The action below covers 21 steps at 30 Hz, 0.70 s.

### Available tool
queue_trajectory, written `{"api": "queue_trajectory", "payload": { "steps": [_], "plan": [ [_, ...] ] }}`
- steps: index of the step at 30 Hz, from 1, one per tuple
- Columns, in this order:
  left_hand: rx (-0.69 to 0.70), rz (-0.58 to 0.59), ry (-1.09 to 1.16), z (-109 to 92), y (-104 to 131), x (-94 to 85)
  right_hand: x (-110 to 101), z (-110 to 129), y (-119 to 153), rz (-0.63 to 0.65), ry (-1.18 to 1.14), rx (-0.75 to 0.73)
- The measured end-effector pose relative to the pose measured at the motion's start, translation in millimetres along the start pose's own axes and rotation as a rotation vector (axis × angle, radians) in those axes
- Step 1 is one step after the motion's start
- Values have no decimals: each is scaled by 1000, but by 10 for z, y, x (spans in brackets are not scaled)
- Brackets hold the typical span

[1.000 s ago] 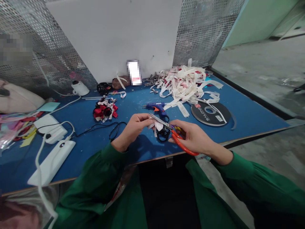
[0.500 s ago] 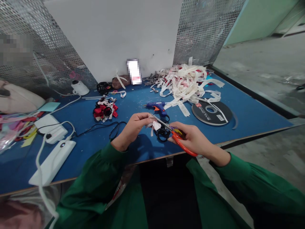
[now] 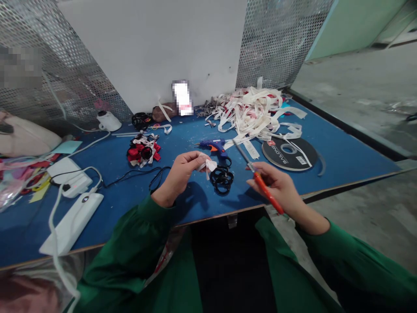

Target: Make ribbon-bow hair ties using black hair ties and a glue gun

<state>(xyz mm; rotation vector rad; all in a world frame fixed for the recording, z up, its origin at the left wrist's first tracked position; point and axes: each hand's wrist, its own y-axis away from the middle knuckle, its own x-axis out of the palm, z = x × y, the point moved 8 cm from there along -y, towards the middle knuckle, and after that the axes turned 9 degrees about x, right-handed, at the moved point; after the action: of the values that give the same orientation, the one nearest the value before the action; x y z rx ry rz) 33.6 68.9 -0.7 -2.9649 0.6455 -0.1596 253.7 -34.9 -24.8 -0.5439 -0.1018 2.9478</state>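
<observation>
Between the thumb and fingers of my left hand is a pale pink ribbon bow, its loose ends hanging down. My right hand grips orange-handled scissors, the blades pointing up and left, apart from the bow. Black hair ties lie in a small pile on the table between my hands. Just beyond them rests a blue glue gun with an orange trigger.
A heap of cream ribbon strips covers the back right, beside a black ribbon reel. Red and white bows are piled left of centre. On the left lie a white power strip and cables. A lit phone leans at the back.
My right hand has drawn the scissors away from the bow, to the right, and the blades now look closed. My left hand keeps the bow in nearly the same place.
</observation>
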Motion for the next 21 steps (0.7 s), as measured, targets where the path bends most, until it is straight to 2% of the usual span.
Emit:
{"api": "queue_trajectory", "payload": {
  "steps": [3,5,8,10,12,17,19,21],
  "plan": [
    [-3,-67,0,21,-9,-59,-441,-51,-22,-193,87,48],
    [9,-95,-7,20,-12,-86,-813,-57,-34,-383,397,99],
    [12,-91,-25,27,-8,-87,-1157,-159,-152,-375,943,198],
    [10,-72,-31,35,-6,-73,-1367,-282,-249,-369,1064,232],
    [11,-60,-31,44,-6,-63,-1535,-408,-360,-367,1057,220],
    [22,-75,-25,53,-20,-73,-1607,-650,-670,-125,962,47],
    [29,-94,-27,47,-22,-87,-1621,-681,-759,-90,920,34],
    [36,-120,-27,38,-19,-104,-1631,-660,-819,-141,902,81]
  ]
}}
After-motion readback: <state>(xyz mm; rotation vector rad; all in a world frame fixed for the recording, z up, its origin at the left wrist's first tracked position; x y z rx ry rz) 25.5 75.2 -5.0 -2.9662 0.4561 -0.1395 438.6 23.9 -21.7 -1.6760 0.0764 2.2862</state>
